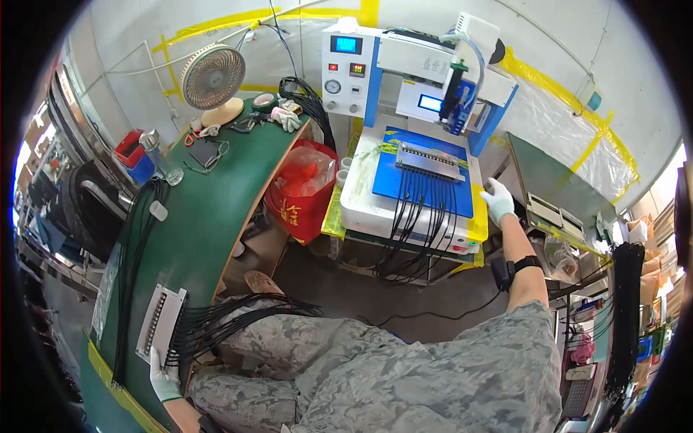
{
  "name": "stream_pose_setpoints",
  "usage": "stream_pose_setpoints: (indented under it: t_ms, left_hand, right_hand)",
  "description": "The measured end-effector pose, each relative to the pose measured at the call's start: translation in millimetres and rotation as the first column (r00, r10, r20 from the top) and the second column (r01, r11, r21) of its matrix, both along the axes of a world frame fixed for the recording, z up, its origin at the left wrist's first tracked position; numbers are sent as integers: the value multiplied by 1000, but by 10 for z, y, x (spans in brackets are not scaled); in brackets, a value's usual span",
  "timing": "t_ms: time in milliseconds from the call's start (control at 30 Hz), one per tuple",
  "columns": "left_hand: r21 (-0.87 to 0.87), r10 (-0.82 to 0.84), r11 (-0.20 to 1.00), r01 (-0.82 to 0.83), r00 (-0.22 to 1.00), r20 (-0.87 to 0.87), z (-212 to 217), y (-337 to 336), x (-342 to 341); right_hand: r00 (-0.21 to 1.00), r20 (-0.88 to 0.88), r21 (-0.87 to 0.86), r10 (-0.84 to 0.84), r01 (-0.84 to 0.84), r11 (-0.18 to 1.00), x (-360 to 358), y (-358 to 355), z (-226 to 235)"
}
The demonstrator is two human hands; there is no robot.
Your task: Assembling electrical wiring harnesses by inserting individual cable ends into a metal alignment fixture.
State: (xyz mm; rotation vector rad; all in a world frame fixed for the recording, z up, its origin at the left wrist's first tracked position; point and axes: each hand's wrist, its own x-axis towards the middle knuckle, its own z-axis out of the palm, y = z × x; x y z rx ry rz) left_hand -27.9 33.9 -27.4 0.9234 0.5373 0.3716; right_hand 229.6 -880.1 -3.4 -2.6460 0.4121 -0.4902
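My left hand [165, 377], in a white glove, grips the lower end of a silver metal bar fixture [160, 325] on the green table. A row of small fittings runs along that bar, and black cables [238, 317] trail from it across my lap. My right hand [498, 202], also gloved, is beside the right edge of the benchtop machine [361, 193], fingers apart and holding nothing. On the machine's blue plate [388, 182] lies a similar metal bar fixture [430, 160], its black cables hanging over the front. A blue dispensing head [459, 108] is above the plate.
The green table [209, 209] carries a fan [213, 79], pliers [245, 124], glasses [216, 157], spare gloves [286, 119] and a white cup [158, 210]. A red bag [299, 187] hangs between table and machine. Black cables [626, 303] hang at right.
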Motion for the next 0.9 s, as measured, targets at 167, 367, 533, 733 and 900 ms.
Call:
stream_pose_setpoints:
  t_ms: [167,367,533,733,900]
  left_hand:
    - [38,14,999,-16,999,41,47,-81,-6]
    - [47,27,998,-28,999,19,-60,44,-100]
    - [91,52,995,-51,999,-11,225,-273,37]
    - [169,90,982,-80,995,-53,-47,-69,-125]
    - [347,126,933,-99,990,-56,195,-471,-137]
  right_hand:
    - [902,179,-64,394,-389,919,413,1558,446]
    - [531,120,144,839,-845,515,561,3541,453]
    - [131,130,257,983,-962,94,598,4902,351]
    - [31,-10,448,999,-893,32,366,6115,368]
    - [3,-127,801,992,-590,104,256,6572,226]
